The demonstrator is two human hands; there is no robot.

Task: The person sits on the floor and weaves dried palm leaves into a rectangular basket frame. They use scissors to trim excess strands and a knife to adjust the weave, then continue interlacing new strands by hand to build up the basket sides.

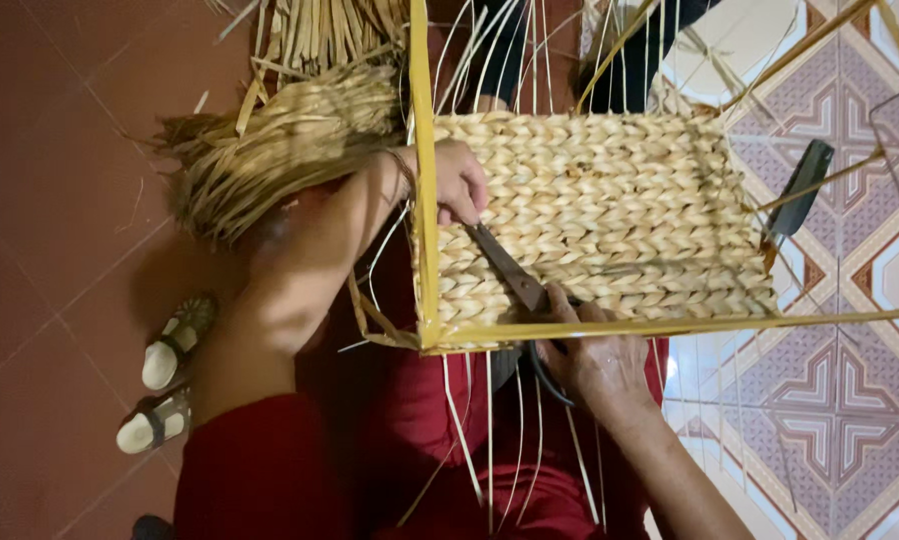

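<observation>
Currently my right hand [602,365] is closed through the loops of the scissors [518,282], fingers clamped on the dark handles. The blades lie flat on the woven panel [610,215], just inside the yellow frame [426,200]. The long axis of the scissors runs diagonally: handles toward me at the lower right, tip pointing up and left toward my left hand [460,180]. The blades look nearly together; I cannot tell whether a strand sits between them.

My left hand is curled shut, fingertips pinching the weave at the panel's left edge beside the frame rail. It sits right at the blade tip.

Hazards, in my judgement:
1. The tip points straight at my left fingers. A push forward during a cut could nick them.
2. The blades rest on finished plaiting. A cut taken too deep could sever a woven strand and loosen the row.
3. The loose pale strands [490,440] hanging over my red lap run close to the handles and could snag in the loops.

Further off, the panel's long axis runs left to right across the frame. A bundle of dry straw [270,150] lies on the red floor beyond my left arm. A dark tool [800,190] rests on the patterned tiles [830,400], well apart from both hands. Two sandals [165,385] sit at the left.
</observation>
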